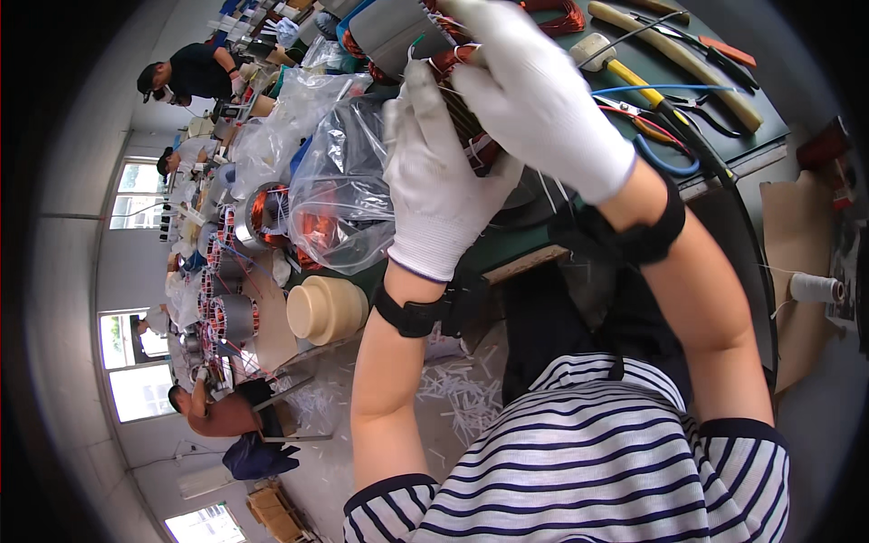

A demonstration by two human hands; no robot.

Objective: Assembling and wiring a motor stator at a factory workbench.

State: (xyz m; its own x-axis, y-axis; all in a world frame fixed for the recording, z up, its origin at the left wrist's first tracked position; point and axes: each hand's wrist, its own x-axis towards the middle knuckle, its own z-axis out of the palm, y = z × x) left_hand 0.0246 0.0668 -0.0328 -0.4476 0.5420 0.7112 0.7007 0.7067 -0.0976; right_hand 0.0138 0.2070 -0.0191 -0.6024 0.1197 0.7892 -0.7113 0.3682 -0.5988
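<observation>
A motor stator [389,34] with a grey metal body and copper windings lies at the top of the bench, partly covered by my hands. My gloved left hand [434,176] is closed around part of a copper winding [480,152], its fingers pointing away from me. Close on its right, my gloved right hand [548,100] bends over the same winding with curled fingers, slightly blurred. What its fingertips grip is hidden. Thin white cords [548,192] hang below the right hand, and a green wire end [415,45] sticks up beyond the left fingertips.
At the right lie a mallet [625,72] with a yellow-and-black handle, scissors [634,113], pliers [701,110] and a wooden stick [679,59]. Clear plastic bags [339,181], another stator [262,217] and a cream plastic part [326,309] are at the left. Several people work farther left.
</observation>
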